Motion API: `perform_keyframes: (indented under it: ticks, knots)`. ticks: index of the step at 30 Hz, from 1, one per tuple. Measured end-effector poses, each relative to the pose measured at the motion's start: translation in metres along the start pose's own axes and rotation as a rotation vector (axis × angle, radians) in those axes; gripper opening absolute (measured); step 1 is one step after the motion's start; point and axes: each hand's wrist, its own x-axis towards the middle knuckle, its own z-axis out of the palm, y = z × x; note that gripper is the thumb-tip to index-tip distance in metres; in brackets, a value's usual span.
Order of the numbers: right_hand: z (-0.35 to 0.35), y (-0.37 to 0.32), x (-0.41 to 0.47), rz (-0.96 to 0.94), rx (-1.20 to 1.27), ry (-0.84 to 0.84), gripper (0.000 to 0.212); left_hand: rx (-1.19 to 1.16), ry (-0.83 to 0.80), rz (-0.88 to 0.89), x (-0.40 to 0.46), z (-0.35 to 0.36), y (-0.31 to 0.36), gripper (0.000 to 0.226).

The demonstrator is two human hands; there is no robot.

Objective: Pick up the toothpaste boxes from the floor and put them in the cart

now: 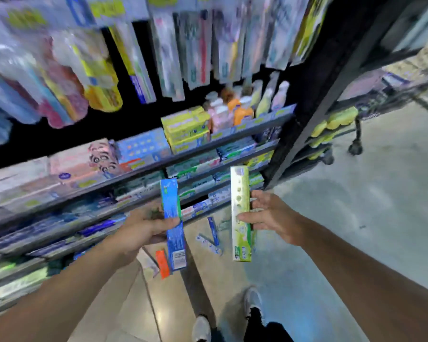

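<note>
My left hand grips a long blue toothpaste box, held upright in front of the shelves. My right hand holds a green and white toothpaste box, also upright. Both boxes are well above the floor. Below them, more boxes lie on the tiles: an orange box beside a pale box, a blue box and a light patterned box. The cart stands at the far right, partly hidden behind the black shelf post.
Store shelves packed with toothpaste boxes fill the left and centre. Toothbrush packs hang above. A black shelf upright divides the shelves from the aisle. My shoes stand on the grey floor at the bottom. The picture is blurred by motion.
</note>
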Motion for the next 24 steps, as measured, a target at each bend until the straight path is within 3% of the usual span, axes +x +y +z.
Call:
perform_keyframes:
  ticks: [2,6,12,16,24]
  knots:
    - [-0.003,-0.020,-0.030,-0.043,-0.006,0.053,0.043,0.045,-0.023,0.053,-0.015,0.014,0.038,0.028]
    - [-0.014,-0.044,-0.078,-0.122,0.041,0.208,0.042,0.119,-0.078,0.126,-0.029,0.041,0.096,0.042]
    - [-0.054,-0.055,-0.131,-0.201,0.109,0.397,0.050,0.196,-0.162,0.212,-0.028,0.105,0.155,0.028]
    - [-0.111,-0.041,-0.165,-0.209,0.157,0.450,0.037,0.260,-0.237,0.223,-0.013,0.172,0.179,0.035]
    - [-0.267,-0.010,-0.241,-0.202,0.208,0.557,0.051,0.348,-0.350,0.211,0.013,0.356,0.220,0.031]
